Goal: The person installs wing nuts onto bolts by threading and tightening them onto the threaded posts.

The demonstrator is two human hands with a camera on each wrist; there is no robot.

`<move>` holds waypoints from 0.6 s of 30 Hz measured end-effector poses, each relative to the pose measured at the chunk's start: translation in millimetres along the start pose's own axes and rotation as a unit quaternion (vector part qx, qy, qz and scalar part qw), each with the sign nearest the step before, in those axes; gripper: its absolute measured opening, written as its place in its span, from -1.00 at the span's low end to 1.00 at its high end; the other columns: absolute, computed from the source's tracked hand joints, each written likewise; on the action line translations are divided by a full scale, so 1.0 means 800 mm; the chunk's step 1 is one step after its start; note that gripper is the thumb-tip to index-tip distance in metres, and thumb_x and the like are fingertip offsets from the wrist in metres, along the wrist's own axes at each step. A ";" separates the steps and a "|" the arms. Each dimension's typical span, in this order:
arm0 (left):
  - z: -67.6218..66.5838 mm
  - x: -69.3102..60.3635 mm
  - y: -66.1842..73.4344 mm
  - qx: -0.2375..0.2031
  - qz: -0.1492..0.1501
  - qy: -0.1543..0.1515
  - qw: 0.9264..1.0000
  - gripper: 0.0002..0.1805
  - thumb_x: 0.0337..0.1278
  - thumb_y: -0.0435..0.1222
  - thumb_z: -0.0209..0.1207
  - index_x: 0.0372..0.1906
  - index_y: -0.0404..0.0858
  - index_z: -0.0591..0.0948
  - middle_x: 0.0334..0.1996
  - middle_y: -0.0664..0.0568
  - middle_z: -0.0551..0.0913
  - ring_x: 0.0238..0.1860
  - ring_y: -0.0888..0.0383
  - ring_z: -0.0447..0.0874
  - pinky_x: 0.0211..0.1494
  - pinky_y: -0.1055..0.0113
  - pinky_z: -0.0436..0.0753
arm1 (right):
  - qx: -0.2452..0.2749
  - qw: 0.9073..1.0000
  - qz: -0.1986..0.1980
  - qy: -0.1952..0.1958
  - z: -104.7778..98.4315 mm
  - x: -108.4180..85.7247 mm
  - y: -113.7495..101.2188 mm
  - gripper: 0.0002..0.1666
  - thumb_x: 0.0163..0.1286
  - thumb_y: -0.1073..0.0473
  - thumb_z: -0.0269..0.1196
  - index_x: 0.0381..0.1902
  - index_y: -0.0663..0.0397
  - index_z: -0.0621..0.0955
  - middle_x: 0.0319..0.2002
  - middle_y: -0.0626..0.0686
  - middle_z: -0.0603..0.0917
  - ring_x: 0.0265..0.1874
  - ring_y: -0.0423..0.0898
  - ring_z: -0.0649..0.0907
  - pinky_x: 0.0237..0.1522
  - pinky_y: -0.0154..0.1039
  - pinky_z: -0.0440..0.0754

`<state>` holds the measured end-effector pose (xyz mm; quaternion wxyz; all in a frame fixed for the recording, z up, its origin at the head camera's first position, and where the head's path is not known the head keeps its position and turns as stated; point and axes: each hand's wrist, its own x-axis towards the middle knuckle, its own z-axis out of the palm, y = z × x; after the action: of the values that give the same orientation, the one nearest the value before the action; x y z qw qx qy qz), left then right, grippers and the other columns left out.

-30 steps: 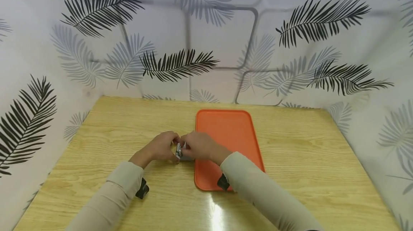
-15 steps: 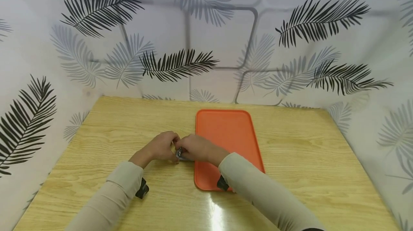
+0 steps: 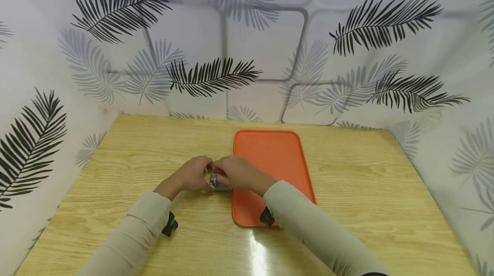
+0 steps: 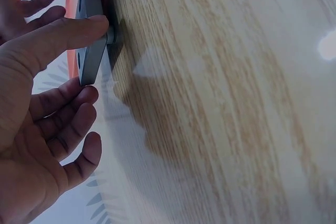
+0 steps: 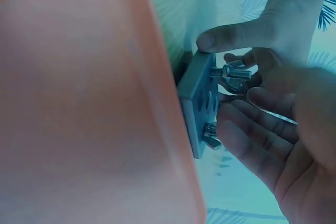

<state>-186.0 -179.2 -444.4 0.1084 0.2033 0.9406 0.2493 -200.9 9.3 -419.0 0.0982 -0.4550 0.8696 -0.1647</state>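
A grey metal plate [image 5: 198, 103] with several holes stands on the table beside the tray's left edge. Two bolts stick out of it, each carrying a wing nut; the upper wing nut [image 5: 233, 75] and the lower wing nut [image 5: 212, 139] show in the right wrist view. My left hand [image 3: 194, 176] grips the plate by its edges, thumb on one side and fingers on the other. Close in front of the wing nuts is my right hand [image 3: 237, 174], fingers bent and thumb blurred. Its fingertips [image 5: 227, 124] are by the lower wing nut; contact is unclear.
An orange-red tray [image 3: 270, 149] lies on the wooden table [image 3: 359, 181], under the right forearm. A leaf-patterned covering [image 3: 247, 44] rises behind the table and at both sides. Dark wrist cameras sit under both cuffs.
My right hand dipped and rolled over the wing nuts half a second ago, then came back up with its thumb and fingers reset. The left hand and plate stay in place.
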 end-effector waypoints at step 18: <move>-0.002 0.000 0.003 -0.006 -0.001 -0.003 1.000 -0.44 -0.28 -0.24 0.59 -0.08 -0.31 0.61 -0.16 -0.08 0.63 -0.16 0.07 0.55 -0.03 0.16 0.59 | -0.054 0.998 0.016 -0.032 0.005 0.002 -0.005 -0.93 0.35 0.22 0.29 -0.33 0.09 0.67 -0.50 -0.07 0.61 -0.55 -0.26 0.43 -0.44 -0.44 0.39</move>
<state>-185.9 -178.4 -441.7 0.1123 0.2028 0.9390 0.2540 -197.8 4.8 -421.4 0.1038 -0.4506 0.8809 -0.1011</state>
